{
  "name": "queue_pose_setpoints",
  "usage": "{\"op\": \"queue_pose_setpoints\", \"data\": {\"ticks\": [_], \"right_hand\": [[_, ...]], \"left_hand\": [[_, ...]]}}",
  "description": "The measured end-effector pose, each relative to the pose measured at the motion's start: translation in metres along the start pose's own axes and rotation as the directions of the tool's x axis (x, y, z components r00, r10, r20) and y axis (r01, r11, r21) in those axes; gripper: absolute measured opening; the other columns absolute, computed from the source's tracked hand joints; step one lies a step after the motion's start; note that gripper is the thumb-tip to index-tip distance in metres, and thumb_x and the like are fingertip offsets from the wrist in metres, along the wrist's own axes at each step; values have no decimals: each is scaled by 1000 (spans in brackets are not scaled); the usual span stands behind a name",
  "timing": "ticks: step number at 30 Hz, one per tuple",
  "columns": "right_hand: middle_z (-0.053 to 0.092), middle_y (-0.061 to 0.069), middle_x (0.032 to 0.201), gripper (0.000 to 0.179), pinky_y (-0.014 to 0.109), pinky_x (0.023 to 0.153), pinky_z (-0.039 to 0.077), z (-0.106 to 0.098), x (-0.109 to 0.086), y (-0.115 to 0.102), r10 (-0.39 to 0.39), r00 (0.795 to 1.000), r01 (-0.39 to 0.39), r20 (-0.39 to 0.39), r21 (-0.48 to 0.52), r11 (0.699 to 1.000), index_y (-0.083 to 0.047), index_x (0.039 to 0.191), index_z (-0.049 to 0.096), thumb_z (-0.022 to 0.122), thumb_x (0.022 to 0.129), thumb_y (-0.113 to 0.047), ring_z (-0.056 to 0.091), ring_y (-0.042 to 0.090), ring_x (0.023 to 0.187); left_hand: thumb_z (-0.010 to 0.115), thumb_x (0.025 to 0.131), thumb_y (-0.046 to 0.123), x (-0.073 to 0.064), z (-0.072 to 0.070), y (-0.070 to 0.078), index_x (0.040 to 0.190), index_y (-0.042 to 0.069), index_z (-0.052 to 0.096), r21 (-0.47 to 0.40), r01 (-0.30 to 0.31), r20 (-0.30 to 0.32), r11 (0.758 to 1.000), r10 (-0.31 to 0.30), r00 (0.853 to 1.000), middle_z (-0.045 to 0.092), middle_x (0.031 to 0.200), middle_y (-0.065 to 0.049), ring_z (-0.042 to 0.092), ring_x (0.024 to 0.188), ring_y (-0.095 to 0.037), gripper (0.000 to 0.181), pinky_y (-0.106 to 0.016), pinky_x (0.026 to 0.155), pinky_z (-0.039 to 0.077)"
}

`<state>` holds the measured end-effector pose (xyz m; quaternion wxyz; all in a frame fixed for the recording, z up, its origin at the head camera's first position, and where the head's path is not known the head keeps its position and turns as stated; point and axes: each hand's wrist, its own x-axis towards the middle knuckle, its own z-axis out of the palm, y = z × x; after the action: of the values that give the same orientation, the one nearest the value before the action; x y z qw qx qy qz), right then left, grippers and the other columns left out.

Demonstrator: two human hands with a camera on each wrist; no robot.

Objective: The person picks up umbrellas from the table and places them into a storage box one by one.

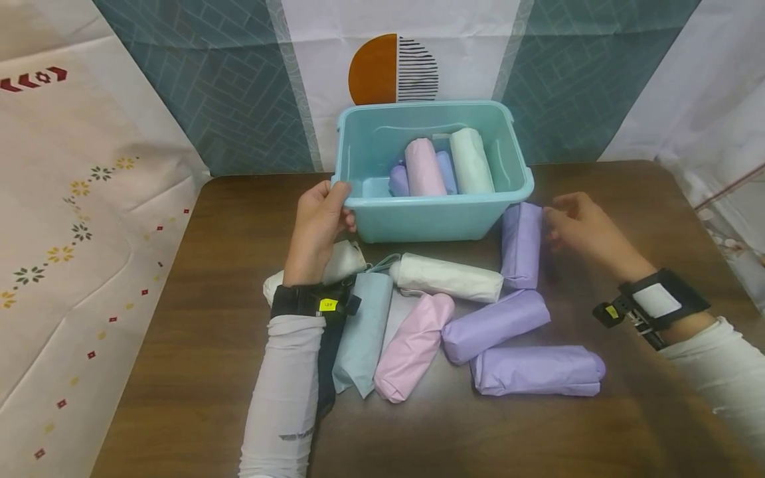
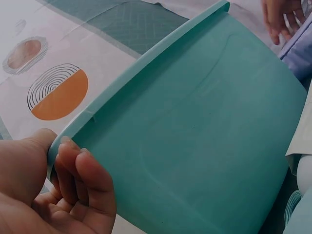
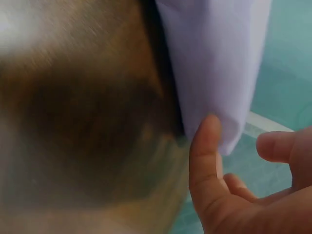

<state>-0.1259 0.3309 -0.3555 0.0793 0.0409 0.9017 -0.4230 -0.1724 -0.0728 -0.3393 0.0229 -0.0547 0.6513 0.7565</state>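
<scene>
Bin (image 1: 424, 222): pale teal, open-topped, upright on the table. Left hand (image 1: 324, 214) gripped its rim at the near left corner. Inside lay a pink roll (image 1: 425, 171), a white roll (image 1: 472, 162), and purple and blue ones partly hidden by the front rim.

Purple roll (image 1: 521, 249): fabric-wrapped, smooth, lying lengthwise just beside the bin's near right corner. Right hand (image 1: 578, 229) nearest it, fingertips at its far end; contact could not be told. Its near end met a second purple roll (image 1: 496, 325), slanted; a third purple roll (image 1: 538, 372) lay crosswise below that. White bundle (image 1: 448, 277) lay crosswise in front of the bin.
</scene>
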Motion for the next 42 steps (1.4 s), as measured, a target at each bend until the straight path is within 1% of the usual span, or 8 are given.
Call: {"op": "queue_pose_setpoints", "data": {"ticks": [5, 9, 11, 16, 24, 31, 35, 42], "right_hand": [[47, 30, 118, 77, 43, 72, 54, 10, 4, 6, 37, 997, -38, 63, 13, 999, 10, 144, 21, 44, 100, -49, 61, 35, 89], [50, 30, 119, 88, 43, 71, 54, 17, 7, 10, 52, 994, -54, 92, 28, 998, 11, 146, 17, 47, 96, -55, 63, 30, 88], [52, 28, 118, 87, 43, 70, 54, 20, 8, 11, 35, 994, -38, 99, 35, 999, 11, 145, 22, 50, 96, -55, 62, 29, 87], [60, 24, 104, 72, 45, 63, 54, 27, 13, 11, 3, 995, -8, 104, 46, 999, 7, 134, 39, 55, 95, -51, 64, 28, 80], [36, 33, 123, 104, 39, 66, 54, 35, 10, 5, 98, 991, -94, 87, -40, 995, 10, 145, 0, 56, 90, -58, 56, 37, 98], [39, 29, 124, 89, 38, 77, 49, 32, 10, 10, 59, 996, -57, 70, -31, 998, 12, 142, 14, 55, 94, -51, 50, 37, 105], [45, 26, 122, 73, 35, 76, 50, 29, 11, 15, 20, 998, -21, 58, 10, 1000, 11, 137, 28, 55, 96, -43, 52, 35, 104], [52, 25, 115, 55, 32, 74, 51, 28, 10, 13, -25, 999, 22, 39, 83, 996, 10, 132, 39, 51, 99, -32, 57, 29, 96]], "left_hand": [[55, 91, 18, 0, -1, -1, 99, -7, 49, 11, 3, -3, 1000, -3, 1000, 43, 70, -8, 45, 53, -16, 26, -26, 53, 45], [55, 91, 18, 1, -1, -2, 95, -4, 49, 8, -5, 3, 1000, 5, 1000, 43, 70, -8, 45, 53, -16, 23, -27, 53, 45], [56, 91, 18, 1, 0, -3, 92, -1, 49, 1, -10, 4, 1000, 10, 1000, 43, 69, -8, 45, 52, -16, 19, -27, 52, 45], [56, 92, 18, 1, 1, -4, 95, -5, 49, -5, -16, 6, 1000, 16, 1000, 43, 68, -7, 45, 52, -15, 24, -27, 52, 45], [55, 92, 17, -1, 0, -3, 94, -2, 50, 7, -22, 2, 1000, 22, 1000, 43, 68, -7, 46, 51, -15, 20, -27, 52, 45], [54, 92, 18, 0, 1, -2, 93, -1, 51, 17, -8, 2, 1000, 8, 1000, 44, 69, -8, 46, 53, -16, 19, -28, 54, 46], [55, 92, 19, -1, 1, -2, 94, -1, 52, 25, -6, 0, 1000, 6, 1000, 45, 70, -9, 46, 54, -17, 20, -28, 54, 46], [55, 92, 19, -1, 0, -1, 95, -3, 51, 24, -11, 2, 1000, 11, 1000, 44, 70, -9, 46, 54, -17, 22, -28, 54, 46]]}}
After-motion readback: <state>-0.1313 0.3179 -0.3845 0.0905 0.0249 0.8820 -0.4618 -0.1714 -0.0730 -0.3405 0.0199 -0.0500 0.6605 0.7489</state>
